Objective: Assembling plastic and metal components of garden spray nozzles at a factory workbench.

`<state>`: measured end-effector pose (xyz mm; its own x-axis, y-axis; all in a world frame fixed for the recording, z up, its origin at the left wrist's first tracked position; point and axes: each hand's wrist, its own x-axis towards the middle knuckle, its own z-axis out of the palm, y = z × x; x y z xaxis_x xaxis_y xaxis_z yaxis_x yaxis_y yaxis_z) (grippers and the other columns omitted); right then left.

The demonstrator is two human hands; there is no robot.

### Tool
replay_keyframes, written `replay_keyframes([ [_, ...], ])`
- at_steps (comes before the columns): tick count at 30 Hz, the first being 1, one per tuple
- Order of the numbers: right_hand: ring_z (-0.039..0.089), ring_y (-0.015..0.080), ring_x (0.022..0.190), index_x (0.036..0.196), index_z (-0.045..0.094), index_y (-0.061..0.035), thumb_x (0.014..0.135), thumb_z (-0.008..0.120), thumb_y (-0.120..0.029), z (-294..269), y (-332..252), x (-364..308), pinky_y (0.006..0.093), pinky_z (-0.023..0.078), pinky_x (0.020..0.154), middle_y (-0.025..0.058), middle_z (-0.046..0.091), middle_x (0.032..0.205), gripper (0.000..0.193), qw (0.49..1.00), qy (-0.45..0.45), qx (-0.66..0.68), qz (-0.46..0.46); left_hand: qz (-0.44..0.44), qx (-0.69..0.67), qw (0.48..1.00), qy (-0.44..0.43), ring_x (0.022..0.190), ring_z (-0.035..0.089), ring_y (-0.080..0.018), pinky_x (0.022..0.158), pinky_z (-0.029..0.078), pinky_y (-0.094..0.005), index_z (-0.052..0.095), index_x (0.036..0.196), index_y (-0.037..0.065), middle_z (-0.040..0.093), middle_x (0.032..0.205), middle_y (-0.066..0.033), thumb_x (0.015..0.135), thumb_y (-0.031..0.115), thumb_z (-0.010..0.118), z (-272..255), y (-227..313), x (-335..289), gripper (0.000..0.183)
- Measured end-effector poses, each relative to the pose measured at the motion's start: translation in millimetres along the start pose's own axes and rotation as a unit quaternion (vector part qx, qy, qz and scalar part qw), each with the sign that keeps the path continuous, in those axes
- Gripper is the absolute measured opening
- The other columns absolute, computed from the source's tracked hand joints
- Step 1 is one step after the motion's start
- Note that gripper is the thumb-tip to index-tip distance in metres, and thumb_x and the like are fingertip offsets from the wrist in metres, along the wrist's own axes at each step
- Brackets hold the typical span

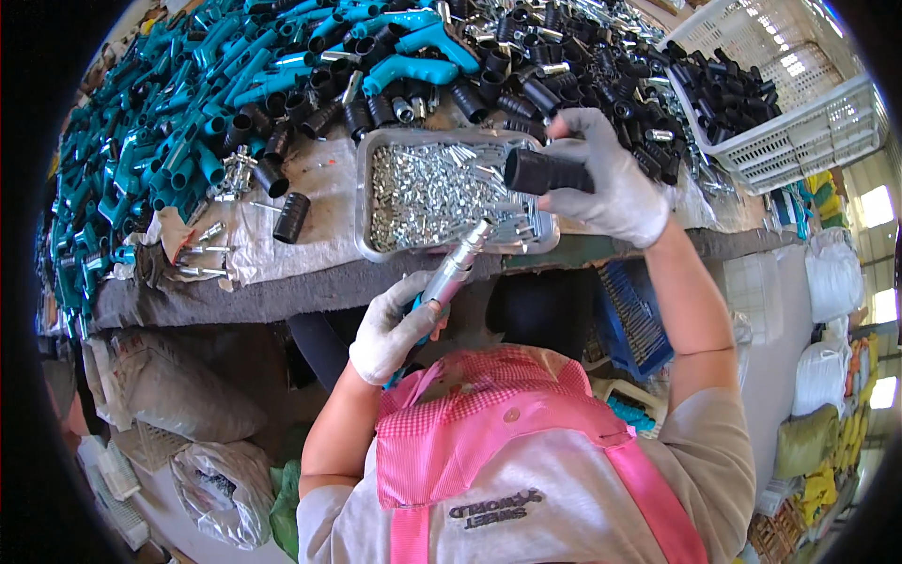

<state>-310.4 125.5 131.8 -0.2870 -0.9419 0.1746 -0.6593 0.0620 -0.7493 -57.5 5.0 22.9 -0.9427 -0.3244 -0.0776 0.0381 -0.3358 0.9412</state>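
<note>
Full pale sack (193, 390) slumped at lower left; below it, clear plastic bag (240, 512) with dark contents, green bag (287, 503) just beside. Blue crate (634, 324) right of centre. Far right: bulging white sack (833, 273), olive sack (806, 444) lower down, bright window (878, 207) near edge.

Pale, stained sheeting (324, 193) covers the bench (331, 246), and dark grey cloth (254, 306) runs along its front edge. Teal handles (413, 70) lie heaped mostly at left, black sleeves (540, 96) mostly at centre and right. Nearer the front are 1 grey tray (363, 193) of small metal pins (404, 193), 1 separate black sleeve (292, 218) and several metal rods (204, 272).
</note>
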Motion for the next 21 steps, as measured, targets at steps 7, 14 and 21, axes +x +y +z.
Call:
replay_keyframes([
  [7,0.058,0.0243,0.102,0.101,0.065,-0.0107,0.068,0.072,0.003,-13,-29,-33,0.0329,0.050,0.086,0.0096,0.058,0.113,0.036,0.973,-0.135,-0.085,-0.169,-0.050,0.041,0.997,-0.042,0.068,0.048,-0.0059,0.063,0.042,-0.0213,0.056,0.115,0.001,0.054,0.080,0.0005,0.089,0.016,0.057,11,-2,-10,0.030],
  [14,0.067,0.0267,0.085,0.125,0.055,-0.0147,0.079,0.056,0.004,22,-40,-50,0.0339,0.052,0.076,0.0117,0.066,0.103,0.050,0.967,-0.238,-0.073,-0.051,-0.029,0.167,0.983,-0.064,0.077,0.055,-0.0128,0.073,0.046,-0.0276,0.058,0.109,-0.002,0.061,0.087,-0.0068,0.085,0.015,0.060,20,-6,-17,0.029],
  [21,0.062,0.0165,0.073,0.133,0.045,-0.0112,0.083,0.058,-0.006,36,-21,-59,0.0264,0.049,0.066,0.0066,0.062,0.080,0.052,0.979,-0.161,-0.080,-0.098,0.006,0.247,0.968,-0.047,0.072,0.056,-0.0128,0.070,0.047,-0.0283,0.058,0.111,-0.001,0.061,0.081,-0.0093,0.085,0.015,0.061,27,-9,-18,0.031],
])
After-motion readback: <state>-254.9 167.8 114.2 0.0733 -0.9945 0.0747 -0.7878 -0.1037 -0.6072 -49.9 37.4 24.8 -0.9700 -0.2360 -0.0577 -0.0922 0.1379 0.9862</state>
